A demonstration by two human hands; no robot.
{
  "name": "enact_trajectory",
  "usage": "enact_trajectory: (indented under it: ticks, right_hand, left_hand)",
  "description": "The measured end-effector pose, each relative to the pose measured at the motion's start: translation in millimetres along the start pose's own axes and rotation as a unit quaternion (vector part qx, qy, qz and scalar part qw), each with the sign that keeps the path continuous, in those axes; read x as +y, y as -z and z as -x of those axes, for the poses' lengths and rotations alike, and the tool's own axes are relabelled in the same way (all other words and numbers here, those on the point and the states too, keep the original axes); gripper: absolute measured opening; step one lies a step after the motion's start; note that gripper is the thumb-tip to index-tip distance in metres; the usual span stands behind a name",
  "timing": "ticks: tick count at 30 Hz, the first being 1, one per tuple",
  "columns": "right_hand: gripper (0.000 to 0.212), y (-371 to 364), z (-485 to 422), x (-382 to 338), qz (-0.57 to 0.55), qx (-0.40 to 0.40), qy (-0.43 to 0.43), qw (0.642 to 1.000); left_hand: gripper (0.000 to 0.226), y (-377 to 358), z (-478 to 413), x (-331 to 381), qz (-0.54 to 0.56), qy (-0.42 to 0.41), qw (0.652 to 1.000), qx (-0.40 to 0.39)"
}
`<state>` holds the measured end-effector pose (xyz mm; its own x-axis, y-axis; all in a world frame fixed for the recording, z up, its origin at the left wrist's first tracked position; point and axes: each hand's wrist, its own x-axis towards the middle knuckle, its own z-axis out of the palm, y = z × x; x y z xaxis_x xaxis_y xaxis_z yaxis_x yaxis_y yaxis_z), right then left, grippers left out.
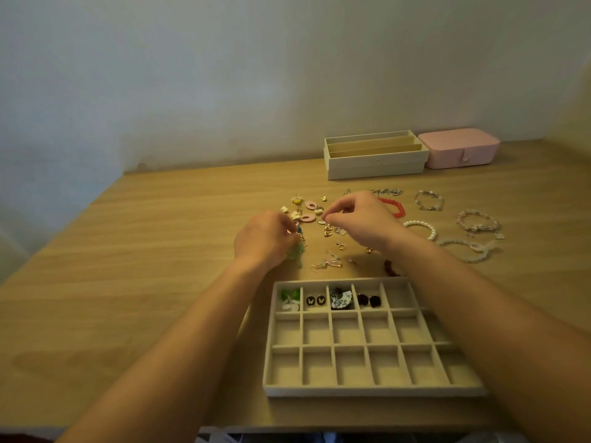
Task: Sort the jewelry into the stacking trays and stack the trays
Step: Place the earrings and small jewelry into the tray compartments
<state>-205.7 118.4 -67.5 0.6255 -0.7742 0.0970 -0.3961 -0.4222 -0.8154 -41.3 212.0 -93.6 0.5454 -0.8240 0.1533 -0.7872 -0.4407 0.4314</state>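
A beige gridded tray [351, 346] lies near the table's front edge; four cells of its far row hold earrings, the other cells are bare. Beyond it lies a scatter of loose earrings [308, 211] and small charms. My left hand [263, 239] curls round a green dangling earring [295, 252] with a blue bead. My right hand [361, 220] pinches the top of a small gold dangling earring [327, 230] just above the pile. Several bracelets lie to the right, among them a red one [395, 206] and a white pearl one [422, 228].
At the back right stand two stacked beige trays [374, 161] with long slots and a pink jewelry box [460, 148]. A dark red piece [388, 266] lies partly under my right forearm. The wall runs along the table's far edge.
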Motion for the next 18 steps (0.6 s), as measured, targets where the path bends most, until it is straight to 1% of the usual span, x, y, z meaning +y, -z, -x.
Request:
enact_trajectory:
  ticks: [3,7,9,11,15,18]
  right_hand:
    - [0.012,-3.0,-3.8,3.4,-0.011,-0.002,0.001,1.000]
    - [0.012,-4.4,-5.3,6.3,-0.023,0.003,0.000,1.000]
    - [0.013,-2.4,-3.9,5.2,-0.027,0.009,0.001,1.000]
    - [0.013,0.7,-0.9,2.2,-0.031,0.010,0.002,0.999]
    - [0.016,8.1,9.1,-7.9,-0.053,-0.034,-0.013,0.998]
    - [0.012,11.2,15.4,-11.9,-0.093,-0.063,-0.019,0.993]
  left_hand:
    - [0.009,-3.1,-3.8,1.7,-0.019,-0.008,1.000,-0.010]
    - [0.005,-2.2,-5.1,3.1,-0.018,-0.024,1.000,-0.006]
    - [0.003,-0.2,-4.8,4.2,0.024,-0.037,0.999,0.000]
    - [0.003,3.3,-2.3,7.3,0.094,-0.057,0.994,-0.001]
    - [0.020,14.3,9.9,19.3,0.215,-0.085,0.973,-0.014]
    - [0.019,20.1,18.6,28.3,0.275,-0.095,0.956,-0.022]
